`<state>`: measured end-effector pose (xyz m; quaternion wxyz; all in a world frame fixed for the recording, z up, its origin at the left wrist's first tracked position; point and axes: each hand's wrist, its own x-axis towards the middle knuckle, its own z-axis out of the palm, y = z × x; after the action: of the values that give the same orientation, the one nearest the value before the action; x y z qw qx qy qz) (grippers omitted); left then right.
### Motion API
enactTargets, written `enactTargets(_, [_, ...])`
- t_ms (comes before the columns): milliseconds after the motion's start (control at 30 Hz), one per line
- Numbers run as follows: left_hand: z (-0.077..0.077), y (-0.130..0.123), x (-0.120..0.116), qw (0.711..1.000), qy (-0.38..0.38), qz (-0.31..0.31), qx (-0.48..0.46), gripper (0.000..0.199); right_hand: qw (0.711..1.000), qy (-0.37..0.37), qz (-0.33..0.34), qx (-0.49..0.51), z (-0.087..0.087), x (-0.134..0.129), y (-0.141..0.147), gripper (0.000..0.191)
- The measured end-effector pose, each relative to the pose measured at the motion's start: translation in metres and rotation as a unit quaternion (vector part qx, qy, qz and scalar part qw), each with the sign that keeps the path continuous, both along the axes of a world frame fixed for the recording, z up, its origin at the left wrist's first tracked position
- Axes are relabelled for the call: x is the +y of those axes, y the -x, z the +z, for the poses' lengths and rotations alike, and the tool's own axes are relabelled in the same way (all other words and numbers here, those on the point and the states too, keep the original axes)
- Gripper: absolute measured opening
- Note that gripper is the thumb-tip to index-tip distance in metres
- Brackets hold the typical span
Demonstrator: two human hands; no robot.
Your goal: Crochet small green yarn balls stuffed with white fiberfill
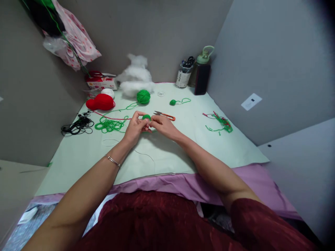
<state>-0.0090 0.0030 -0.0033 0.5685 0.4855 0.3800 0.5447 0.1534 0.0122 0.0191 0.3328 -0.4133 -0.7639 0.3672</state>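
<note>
Between both hands, near the middle of the table, is a small green yarn piece (146, 117). My left hand (136, 126) is closed round it from the left. The fingers of my right hand (162, 124) are pinched together against its right side, and whatever they pinch is too small to make out. Just beyond the right hand lies a pair of thread snips (167, 115) with orange handles. Loose green yarn (111, 124) is heaped left of my left hand, and a thin dark thread (148, 155) trails on the table below the hands.
A green yarn ball (143, 97) sits before white stuffing (136, 75). At left are a red stuffed piece (101, 102) and black cord (78, 124). A small green piece (172, 102), yarn scraps (222, 122), a pen cup (183, 77), a phone (202, 79) and a bottle (203, 58) stand or lie right.
</note>
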Motion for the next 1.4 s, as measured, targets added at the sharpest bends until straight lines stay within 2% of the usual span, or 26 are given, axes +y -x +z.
enactTargets(133, [-0.006,-0.001,0.003,0.999,-0.004,0.047,0.002,0.032,0.999,-0.039,0.0,-0.015,0.002,-0.009,0.008,0.025])
enactTargets(267, [-0.009,-0.003,0.003,0.997,0.0,0.074,-0.007,0.025,0.999,-0.031,-0.02,-0.009,0.0,-0.01,0.013,0.028])
enactTargets(400, [-0.005,-0.005,-0.002,0.999,0.006,0.048,-0.025,0.026,0.998,-0.02,-0.059,0.002,-0.005,-0.002,0.012,0.032])
enactTargets(533, [0.001,-0.007,-0.006,0.999,0.006,0.003,-0.032,0.037,0.997,-0.018,-0.081,0.003,-0.009,0.005,0.008,0.034])
enactTargets(633, [0.001,-0.007,-0.006,1.0,0.007,-0.005,-0.03,0.041,0.997,-0.023,-0.074,-0.011,-0.007,0.006,0.004,0.034])
enactTargets(767, [-0.002,-0.005,-0.002,0.999,0.009,0.019,-0.025,0.041,0.996,-0.047,-0.059,-0.051,0.0,0.0,0.004,0.031])
enactTargets(900, [-0.008,-0.003,0.003,0.998,0.012,0.058,-0.017,0.035,0.992,-0.068,-0.049,-0.095,0.006,-0.014,0.009,0.023])
enactTargets(1000, [-0.01,-0.003,0.005,0.997,0.021,0.07,-0.013,0.027,0.988,-0.076,-0.036,-0.127,0.007,-0.021,0.014,0.024])
enactTargets(1133, [-0.007,-0.004,0.002,0.998,0.044,0.048,-0.017,0.02,0.984,-0.083,-0.072,-0.143,0.004,-0.018,0.015,0.021])
enactTargets(1233, [0.0,-0.004,-0.005,0.998,0.052,0.017,-0.027,0.023,0.984,-0.078,-0.105,-0.122,0.004,-0.011,0.012,0.025])
enactTargets(1400, [0.009,-0.007,-0.01,0.998,0.045,-0.025,-0.039,0.032,0.992,-0.034,-0.101,-0.067,0.004,-0.001,0.004,0.036])
